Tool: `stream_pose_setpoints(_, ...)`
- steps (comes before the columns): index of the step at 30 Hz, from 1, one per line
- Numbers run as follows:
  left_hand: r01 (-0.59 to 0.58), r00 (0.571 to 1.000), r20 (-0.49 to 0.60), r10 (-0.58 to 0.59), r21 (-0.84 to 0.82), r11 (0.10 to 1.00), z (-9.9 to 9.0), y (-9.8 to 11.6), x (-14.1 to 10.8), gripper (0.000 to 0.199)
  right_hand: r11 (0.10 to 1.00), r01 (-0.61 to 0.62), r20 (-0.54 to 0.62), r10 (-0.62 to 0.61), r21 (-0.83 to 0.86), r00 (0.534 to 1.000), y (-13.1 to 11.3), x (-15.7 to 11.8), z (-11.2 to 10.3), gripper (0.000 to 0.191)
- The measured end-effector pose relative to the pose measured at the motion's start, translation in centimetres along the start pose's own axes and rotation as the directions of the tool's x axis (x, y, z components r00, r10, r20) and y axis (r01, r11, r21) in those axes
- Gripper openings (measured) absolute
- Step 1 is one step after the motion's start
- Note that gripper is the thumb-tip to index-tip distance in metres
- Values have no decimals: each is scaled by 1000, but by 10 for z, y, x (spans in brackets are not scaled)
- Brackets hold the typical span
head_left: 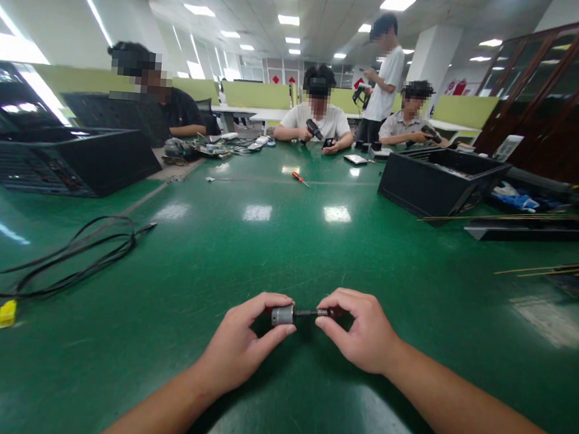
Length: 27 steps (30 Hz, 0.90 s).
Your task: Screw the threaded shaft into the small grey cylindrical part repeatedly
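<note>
My left hand is closed, thumb and fingers pinching a short silver metal socket. From its right side a thin dark shaft runs across toward my right hand. That hand is closed too, its fingertips gripping the shaft's other end, where something dark red shows partly behind the fingers. The socket and shaft lie in one line, held level just over the green tabletop. Whether they are joined firmly or only pushed together I cannot tell.
A red screwdriver lies farther up the table. Black computer cases stand at left and right. A looped black cable with a yellow tag is at left. Several other people are across the table, one holding a power drill.
</note>
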State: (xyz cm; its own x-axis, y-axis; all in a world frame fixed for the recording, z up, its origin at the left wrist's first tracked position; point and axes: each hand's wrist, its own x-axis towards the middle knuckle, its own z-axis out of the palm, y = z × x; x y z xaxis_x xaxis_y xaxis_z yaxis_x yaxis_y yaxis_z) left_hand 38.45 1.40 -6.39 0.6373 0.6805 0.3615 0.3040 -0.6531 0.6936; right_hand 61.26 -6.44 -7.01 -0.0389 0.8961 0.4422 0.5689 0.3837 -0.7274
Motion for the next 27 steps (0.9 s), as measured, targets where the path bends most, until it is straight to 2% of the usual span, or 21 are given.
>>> stream_pose_setpoints(27, 6, 1000, 2, -6, -14, 1000, -1, -5, -1, 26, 1000, 11, -9, -11, 11, 1000, 4, 1, -4, 2)
